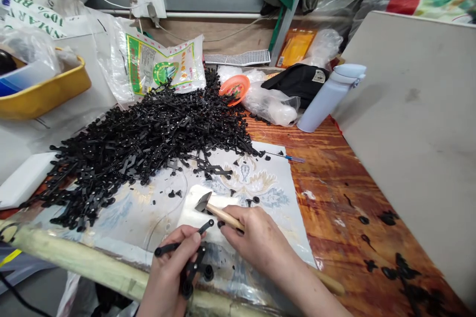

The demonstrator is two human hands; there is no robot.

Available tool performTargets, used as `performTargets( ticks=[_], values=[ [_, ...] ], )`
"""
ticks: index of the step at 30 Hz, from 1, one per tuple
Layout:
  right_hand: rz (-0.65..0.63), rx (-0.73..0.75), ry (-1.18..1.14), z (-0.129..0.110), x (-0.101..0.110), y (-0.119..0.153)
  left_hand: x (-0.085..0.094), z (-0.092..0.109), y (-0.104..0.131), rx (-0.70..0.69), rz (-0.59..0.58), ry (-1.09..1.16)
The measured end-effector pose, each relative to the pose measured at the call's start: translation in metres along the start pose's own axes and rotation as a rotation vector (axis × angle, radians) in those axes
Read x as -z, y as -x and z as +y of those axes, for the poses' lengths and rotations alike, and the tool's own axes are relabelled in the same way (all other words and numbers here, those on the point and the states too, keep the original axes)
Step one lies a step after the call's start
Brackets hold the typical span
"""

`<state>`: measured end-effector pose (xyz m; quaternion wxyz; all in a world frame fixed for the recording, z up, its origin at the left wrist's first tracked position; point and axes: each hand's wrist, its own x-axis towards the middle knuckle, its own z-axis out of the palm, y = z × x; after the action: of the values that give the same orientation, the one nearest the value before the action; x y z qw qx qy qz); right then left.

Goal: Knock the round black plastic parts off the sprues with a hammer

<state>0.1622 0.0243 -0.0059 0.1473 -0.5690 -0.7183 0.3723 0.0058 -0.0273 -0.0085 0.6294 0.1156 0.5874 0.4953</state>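
Note:
Low in the view, my left hand [174,267] is closed round a black linkage [197,265] of jointed plastic arms, part of it hidden by my fingers. My right hand [256,230] grips a small hammer [219,214] by its wooden handle, near the metal head. The hammer head is over a white block [191,205] on the patterned cloth [275,188]. Beyond both hands spreads a big heap of black linkage pieces [148,133]. A few small black parts [174,193] lie loose on the cloth around the block.
On the right stand a light blue bottle [330,96] and a grey panel [412,124]. An orange plastic dish [235,88] and a printed bag [163,67] rest against the heap's back. A thin blue-handled tool [293,159] lies at the cloth's right edge. A yellow basket [48,96] is at left.

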Motion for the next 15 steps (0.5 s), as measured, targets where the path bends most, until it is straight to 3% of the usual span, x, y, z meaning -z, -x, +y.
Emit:
performTargets(
  ticks=[9,15],
  values=[
    [0.058,-0.03,0.061,-0.0002,-0.0026,-0.0068,-0.0011,-0.0005,-0.0007,-0.001,-0.003,0.002],
    [0.021,-0.052,-0.003,0.0009,-0.0017,-0.0063,-0.0039,0.0019,-0.0036,0.046,0.019,0.043]
  ],
)
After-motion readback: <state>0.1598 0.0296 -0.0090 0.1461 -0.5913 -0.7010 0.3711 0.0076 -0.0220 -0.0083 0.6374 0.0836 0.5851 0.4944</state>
